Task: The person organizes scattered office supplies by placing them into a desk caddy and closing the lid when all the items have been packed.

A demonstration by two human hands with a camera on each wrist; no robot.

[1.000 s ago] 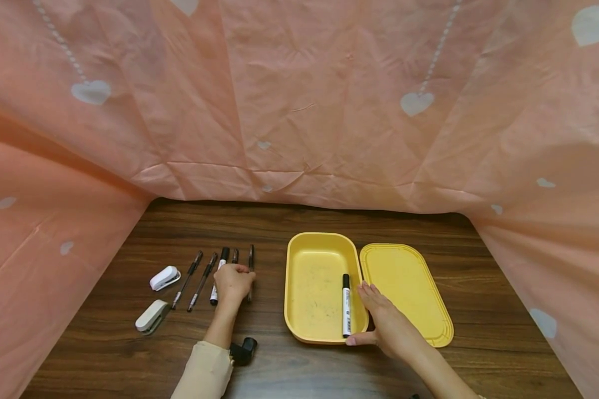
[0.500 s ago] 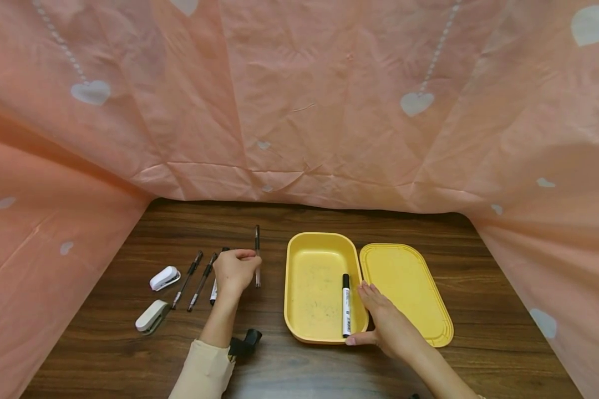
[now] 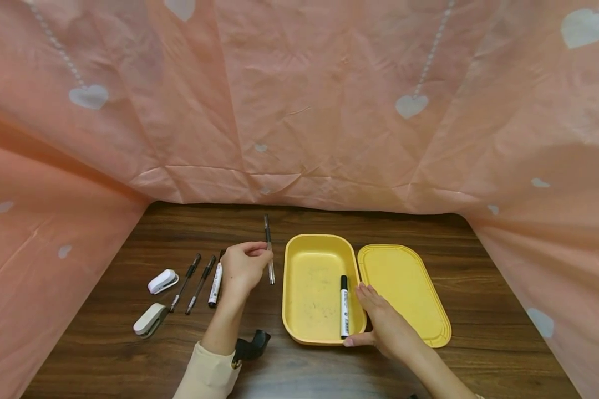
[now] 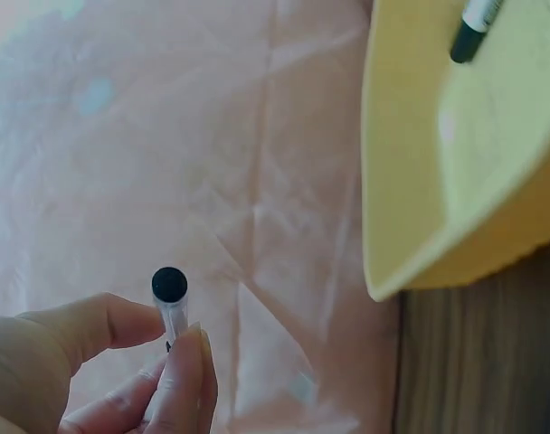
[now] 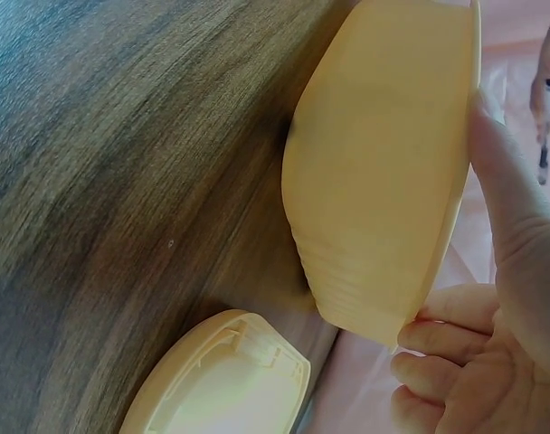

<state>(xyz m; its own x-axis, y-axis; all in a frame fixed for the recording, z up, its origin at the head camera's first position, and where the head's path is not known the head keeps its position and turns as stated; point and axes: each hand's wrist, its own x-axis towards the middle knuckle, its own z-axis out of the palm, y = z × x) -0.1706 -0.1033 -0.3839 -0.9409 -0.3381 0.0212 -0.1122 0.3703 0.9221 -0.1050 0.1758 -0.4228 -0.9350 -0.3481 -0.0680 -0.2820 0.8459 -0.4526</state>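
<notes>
Wood-grain tabletop (image 3: 479, 310); pinched slender pen (image 3: 268, 233), rounded box (image 3: 311, 299)

On the brown wood-grain counter (image 3: 494, 310) we see a yellow oblong box (image 3: 309, 305) left of a flat yellow lid (image 3: 404, 293), a white marker (image 3: 344, 313) inside by the right wall. Leftward of the box, we find a clear slim pen (image 3: 268, 237) in the left hand (image 3: 243, 269), another white marker (image 3: 215, 286), two dark slim pens (image 3: 201, 285), then two white rounded staplers (image 3: 162, 281), one behind the other.
</notes>
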